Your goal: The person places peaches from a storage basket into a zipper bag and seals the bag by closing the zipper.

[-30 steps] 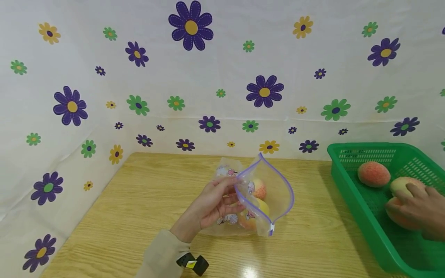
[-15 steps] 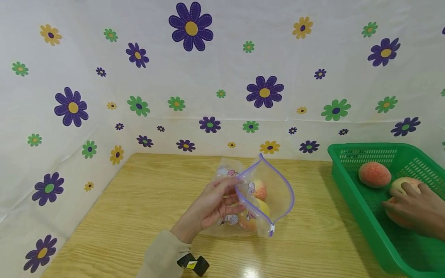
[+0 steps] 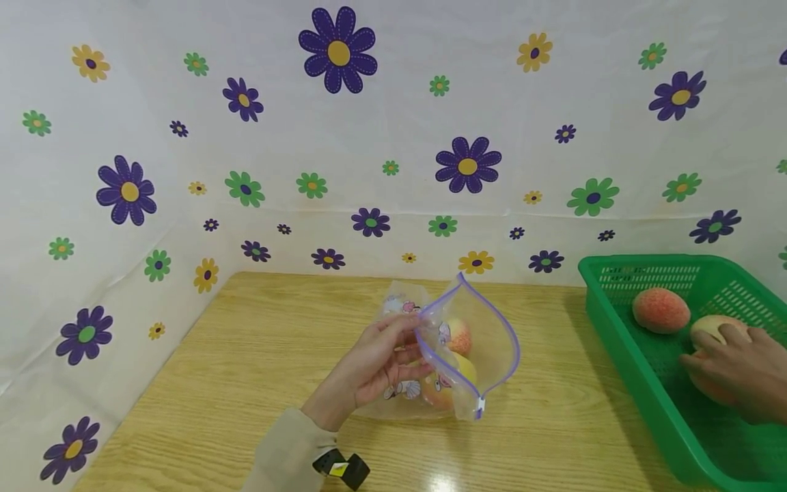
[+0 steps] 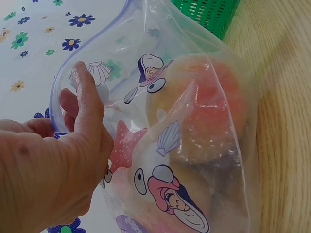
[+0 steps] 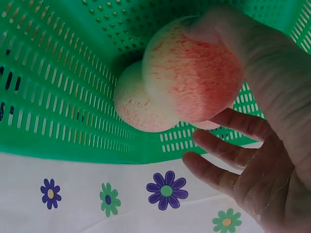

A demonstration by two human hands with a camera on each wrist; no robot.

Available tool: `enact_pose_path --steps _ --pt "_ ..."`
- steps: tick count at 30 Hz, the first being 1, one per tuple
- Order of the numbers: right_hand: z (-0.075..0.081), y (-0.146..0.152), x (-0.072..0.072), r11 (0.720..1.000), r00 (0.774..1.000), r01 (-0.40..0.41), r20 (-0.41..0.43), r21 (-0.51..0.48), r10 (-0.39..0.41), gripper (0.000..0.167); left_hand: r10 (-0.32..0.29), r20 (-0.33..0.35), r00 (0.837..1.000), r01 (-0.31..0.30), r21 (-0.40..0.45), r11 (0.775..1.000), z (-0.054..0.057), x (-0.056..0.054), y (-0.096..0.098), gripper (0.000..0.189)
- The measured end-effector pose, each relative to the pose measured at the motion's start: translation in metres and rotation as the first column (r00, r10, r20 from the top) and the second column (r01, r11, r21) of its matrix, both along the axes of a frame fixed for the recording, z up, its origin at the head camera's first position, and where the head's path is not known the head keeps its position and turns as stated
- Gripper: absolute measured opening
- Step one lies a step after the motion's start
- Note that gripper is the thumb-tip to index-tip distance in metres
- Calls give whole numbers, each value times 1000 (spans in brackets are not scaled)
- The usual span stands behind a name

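Note:
My left hand (image 3: 381, 359) pinches the purple zip edge of a clear zip bag (image 3: 492, 335), whose mouth gapes to the right. Through the printed plastic show a red-speckled peach (image 3: 460, 337) and a yellow-and-orange fruit (image 3: 438, 393). In the left wrist view the fingers (image 4: 88, 104) lie along the bag's side. Over in the green basket, my right hand (image 3: 747, 369) grips a peach (image 3: 706, 384). The right wrist view has the thumb on this red-and-cream peach (image 5: 194, 73), with fingers at its far side. A paler peach (image 5: 138, 102) lies right behind it.
The green basket (image 3: 639, 400) stands at the table's right side, its wall rising between bag and peaches. Another red peach (image 3: 660, 311) lies near its back left corner. A flowered white cloth (image 3: 393, 123) hangs behind the wooden table (image 3: 264, 342).
The right hand's fingers have shifted slightly over the peach, which stays in the basket. My left hand and the bag have kept their place.

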State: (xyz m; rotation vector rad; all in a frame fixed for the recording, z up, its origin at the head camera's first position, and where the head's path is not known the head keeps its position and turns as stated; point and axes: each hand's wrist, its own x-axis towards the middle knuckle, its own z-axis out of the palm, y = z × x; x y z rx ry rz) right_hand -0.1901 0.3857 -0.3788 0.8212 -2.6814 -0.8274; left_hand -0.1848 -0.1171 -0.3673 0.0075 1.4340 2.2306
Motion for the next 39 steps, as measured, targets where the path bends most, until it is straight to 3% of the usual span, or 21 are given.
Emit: enact_pose_path --steps 4,10,17,25,30,39 --pt "7 -1 0 1000 999 -25 -26 -1 25 57 0 -2 1000 0 -1 1000 1 0 0 21" --pt "19 -3 -4 994 992 88 100 -66 -81 71 -3 -4 1000 3 -1 1000 1 0 2 22" --pt "29 -4 -11 973 977 180 138 -143 -161 79 7 2 1000 -7 -8 1000 1 -1 2 24" --pt "44 -4 -15 933 973 214 143 -290 -179 80 10 3 1000 -10 -12 1000 0 -1 2 22" --pt "51 -12 -11 906 983 181 110 -383 -150 79 10 5 1000 -10 -15 1000 -1 0 1 24" --pt "57 -22 -7 880 993 113 65 -462 -94 82 6 -2 1000 -6 -17 1000 -2 -1 -1 26"
